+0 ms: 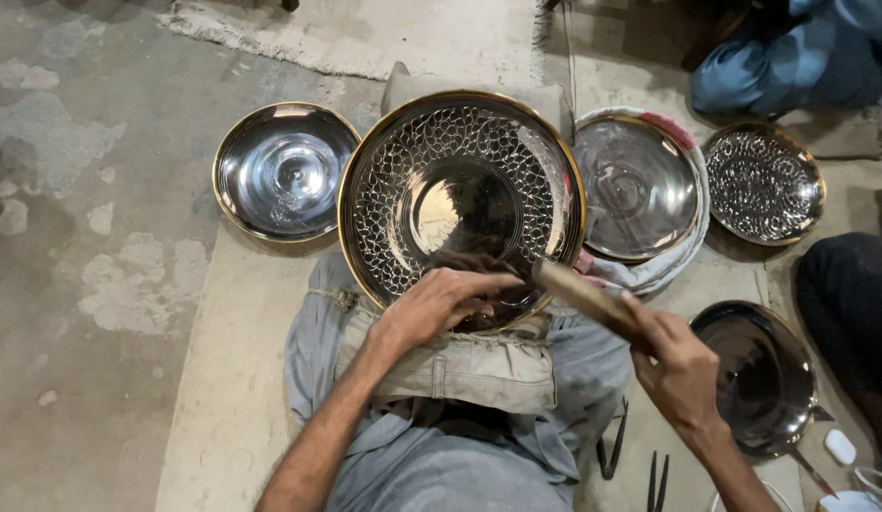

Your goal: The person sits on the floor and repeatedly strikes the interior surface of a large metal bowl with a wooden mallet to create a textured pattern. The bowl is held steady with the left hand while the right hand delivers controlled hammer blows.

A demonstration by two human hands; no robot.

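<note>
Large hammered metal bowl (460,194) sits centre frame, tilted on your lap against a tan cushion (469,365). Your left hand (436,305) rests flat on its rim at 6 o'clock, fingers spread, gripping nothing. Your right hand (678,365) is closed around a wooden-handled tool (583,294), blurred, its tip touching the bowl's edge at 5 o'clock. Smooth bowl (284,171) at 9 o'clock, plain bowl on cloth (635,185) at 3 o'clock, dimpled bowl (763,185) beyond it, dark bowl (758,374) at 4 o'clock.
</note>
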